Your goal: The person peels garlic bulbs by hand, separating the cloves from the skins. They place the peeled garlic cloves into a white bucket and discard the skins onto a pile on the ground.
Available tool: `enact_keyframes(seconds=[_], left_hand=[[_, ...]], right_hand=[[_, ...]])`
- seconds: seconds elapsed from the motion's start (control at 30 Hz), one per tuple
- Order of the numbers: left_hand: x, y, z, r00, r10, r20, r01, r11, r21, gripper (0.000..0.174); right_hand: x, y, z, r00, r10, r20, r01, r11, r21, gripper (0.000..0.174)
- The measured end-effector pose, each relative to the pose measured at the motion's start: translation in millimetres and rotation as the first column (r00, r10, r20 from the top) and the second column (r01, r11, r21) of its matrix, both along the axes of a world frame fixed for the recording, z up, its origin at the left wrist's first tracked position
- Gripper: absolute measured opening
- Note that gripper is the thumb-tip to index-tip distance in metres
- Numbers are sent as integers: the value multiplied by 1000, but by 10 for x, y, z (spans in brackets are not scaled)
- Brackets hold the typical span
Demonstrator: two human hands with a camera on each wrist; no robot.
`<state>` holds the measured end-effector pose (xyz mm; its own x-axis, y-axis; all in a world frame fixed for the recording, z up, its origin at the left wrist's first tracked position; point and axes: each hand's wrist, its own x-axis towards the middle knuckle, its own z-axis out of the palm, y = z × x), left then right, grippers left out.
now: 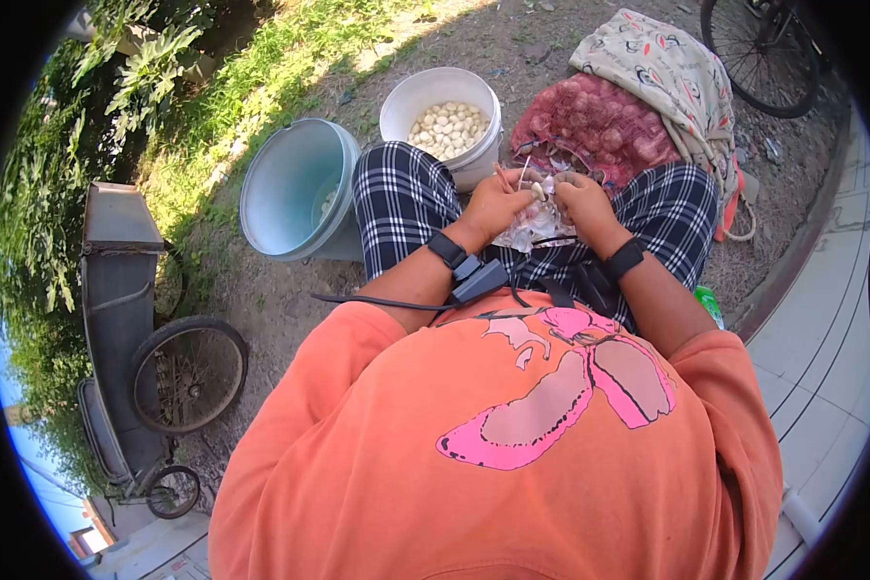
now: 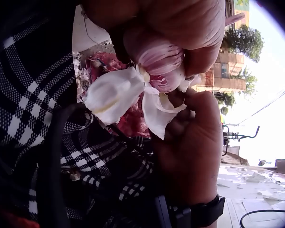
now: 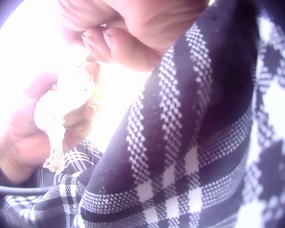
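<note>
Over the lap, my left hand point(image 1: 496, 209) grips a purple-striped garlic bulb point(image 2: 156, 59), its fingers curled round it. Broad white flaps of garlic skin point(image 2: 114, 92) hang peeled back from the bulb. From the other side my right hand point(image 1: 588, 206) meets it, thumb and fingers pinching at the bulb's edge. A thin reddish stick point(image 1: 503, 178) shows beside the left fingers. Loose papery skins point(image 1: 530, 232) lie between the thighs below both hands. Glare washes out much of the bulb in the right wrist view.
A white bucket point(image 1: 393, 114) with many peeled cloves stands ahead, and a pale blue bucket point(image 1: 271, 198) left of it. A red net bag of garlic point(image 1: 599, 126) lies front right under a printed cloth sack point(image 1: 652, 58). A wheeled cart point(image 1: 121, 290) stands at left.
</note>
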<state>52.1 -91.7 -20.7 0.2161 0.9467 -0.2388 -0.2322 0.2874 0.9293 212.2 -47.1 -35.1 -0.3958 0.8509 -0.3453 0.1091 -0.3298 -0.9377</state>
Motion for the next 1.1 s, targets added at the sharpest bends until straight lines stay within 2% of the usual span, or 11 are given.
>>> enact_keyframes(seconds=[0.13,0.37,0.43,0.5,0.57,0.6,0.67,0.7,0.77,0.93,1.1], left_hand=[[17,-3,-12,1000,23,-9,-22,999,25,22],[20,-14,41,985,10,174,10,994,-112,28],[4,-9,35,979,10,205,20,990,-143,28],[3,-13,36,972,11,236,31,984,-175,28],[18,-8,37,980,108,165,-84,985,-148,24],[-12,5,19,981,106,162,-82,985,-148,24],[-79,32,2,970,-117,-213,133,989,63,31],[-63,21,6,970,-117,-213,133,989,63,31],[12,-39,32,931,-41,-364,169,929,329,34],[50,-63,110,956,122,-266,33,859,512,35],[1,-57,19,822,253,-511,42,867,497,39]], right_hand=[[-19,-32,124,956,-98,-275,24,965,-262,8],[-14,6,98,931,-181,-316,110,967,-231,10],[14,52,59,832,-275,-482,176,955,-240,11],[67,81,24,885,-290,-365,210,947,-242,13],[77,80,3,921,-303,-243,246,939,-239,14],[68,62,1,975,-177,-131,140,958,-251,19],[24,12,46,999,-41,-20,34,961,-275,23],[-27,-24,116,994,-65,-92,22,911,-411,28],[-46,-32,85,950,-78,-304,-124,797,-591,38],[14,107,-260,898,-189,-398,-115,771,-626,15],[48,81,79,886,-220,-408,-5,875,-484,8]])
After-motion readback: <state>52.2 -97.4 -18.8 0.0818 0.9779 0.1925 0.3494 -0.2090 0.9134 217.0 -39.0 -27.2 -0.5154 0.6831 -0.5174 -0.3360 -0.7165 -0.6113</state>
